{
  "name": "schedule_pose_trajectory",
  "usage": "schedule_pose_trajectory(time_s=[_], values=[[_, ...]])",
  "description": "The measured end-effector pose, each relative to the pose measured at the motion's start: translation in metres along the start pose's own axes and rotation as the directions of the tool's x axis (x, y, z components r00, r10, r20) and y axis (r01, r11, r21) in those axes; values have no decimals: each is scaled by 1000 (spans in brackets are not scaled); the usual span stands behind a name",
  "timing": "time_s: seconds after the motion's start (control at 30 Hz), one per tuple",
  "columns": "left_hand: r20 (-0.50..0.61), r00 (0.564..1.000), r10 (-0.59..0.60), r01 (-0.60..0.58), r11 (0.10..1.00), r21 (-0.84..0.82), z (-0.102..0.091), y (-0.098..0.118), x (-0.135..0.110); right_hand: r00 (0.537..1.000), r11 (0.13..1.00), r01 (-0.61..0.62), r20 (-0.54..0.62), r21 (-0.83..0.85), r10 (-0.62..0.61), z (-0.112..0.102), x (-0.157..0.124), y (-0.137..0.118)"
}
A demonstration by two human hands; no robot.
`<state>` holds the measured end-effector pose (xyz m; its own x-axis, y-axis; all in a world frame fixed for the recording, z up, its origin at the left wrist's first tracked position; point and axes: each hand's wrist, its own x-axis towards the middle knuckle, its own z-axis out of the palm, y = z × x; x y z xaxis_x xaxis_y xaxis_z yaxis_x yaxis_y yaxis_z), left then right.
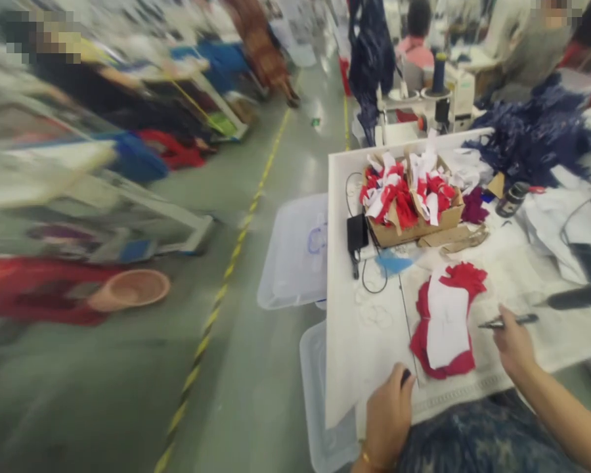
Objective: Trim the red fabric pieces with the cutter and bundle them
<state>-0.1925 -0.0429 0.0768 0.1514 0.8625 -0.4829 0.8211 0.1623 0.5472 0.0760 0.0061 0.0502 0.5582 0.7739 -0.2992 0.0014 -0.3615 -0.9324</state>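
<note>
A white work table (342, 328) stood at the edge of the aisle, and its top was crowded. Toward the far end sat an open cardboard box (414, 226) packed with red and white cloth. Just beside it lay a black power adapter (357, 233), a thin black cable (374, 282), a small blue scrap (393, 264) and cardboard strips (453, 240). Nearer the front edge lay a red cloth (421, 341) under a white panel (446, 322). Farther along were a heap of navy offcuts (536, 138), a purple scrap (474, 205), a small dark bottle (512, 199) and loose white sheets (546, 230).
</note>
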Motion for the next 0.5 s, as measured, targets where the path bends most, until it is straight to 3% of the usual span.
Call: schedule_pose_trajectory(time_s=[0.1,0.23,0.37,0.5], values=[[-108,974,201,-212,971,-106,19,19,29,999,999,-28,-25,35,28,24,0,7],[-165,948,271,-276,961,-11,40,51,74,999,998,36,1,50,-36,44,1,11],[-38,974,222,-212,960,181,41,78,106,991,991,133,34,5,-133,36,14,19],[92,990,106,-136,895,424,39,92,123,972,971,230,66,-69,-225,28,20,28]])
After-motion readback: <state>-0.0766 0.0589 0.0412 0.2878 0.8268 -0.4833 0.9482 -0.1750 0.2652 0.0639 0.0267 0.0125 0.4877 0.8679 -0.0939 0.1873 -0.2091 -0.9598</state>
